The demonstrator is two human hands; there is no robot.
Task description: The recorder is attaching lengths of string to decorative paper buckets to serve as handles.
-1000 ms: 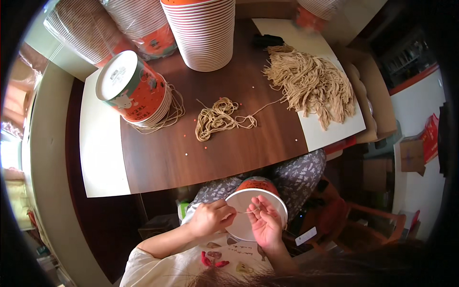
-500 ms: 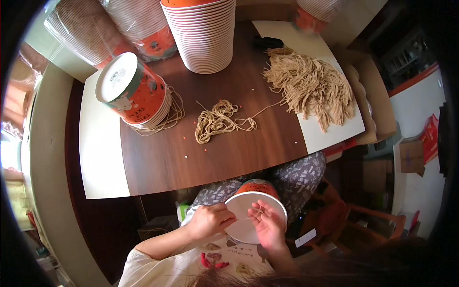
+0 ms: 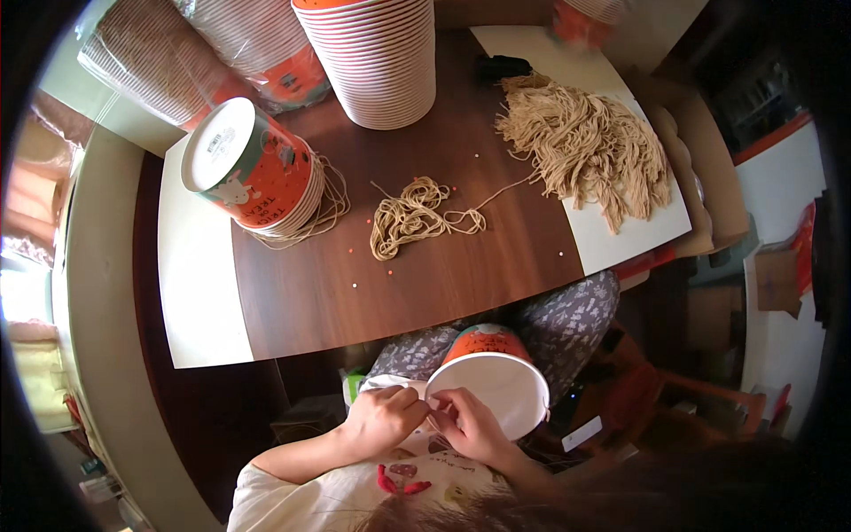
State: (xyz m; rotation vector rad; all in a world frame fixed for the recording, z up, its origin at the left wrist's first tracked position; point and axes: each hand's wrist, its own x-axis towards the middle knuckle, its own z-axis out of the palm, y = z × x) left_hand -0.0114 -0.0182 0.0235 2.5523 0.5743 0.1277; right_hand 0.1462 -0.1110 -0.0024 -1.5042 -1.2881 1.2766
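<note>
A paper bucket (image 3: 496,390), orange outside and white inside, lies tilted in my lap with its mouth toward me. At the left side of its rim my two hands meet, fingertips together. My left hand (image 3: 384,418) is closed, thumb pressed to the fingers. My right hand (image 3: 472,427) pinches right beside it, in front of the rim. Between them is the end of a thin beige cord, mostly hidden by the fingers. A bit of cord shows at the bucket's right rim.
On the table (image 3: 301,301) lie a loose tangle of cord (image 3: 412,217) and a big cord bundle (image 3: 594,146). An upturned bucket stack (image 3: 257,168) with cords stands left. A tall bucket stack (image 3: 372,62) and wrapped stacks (image 3: 160,62) stand behind. An open carton (image 3: 709,168) is at right.
My right hand, open before with a cord across its fingers, has moved left and closed against my left hand. The view has shifted slightly.
</note>
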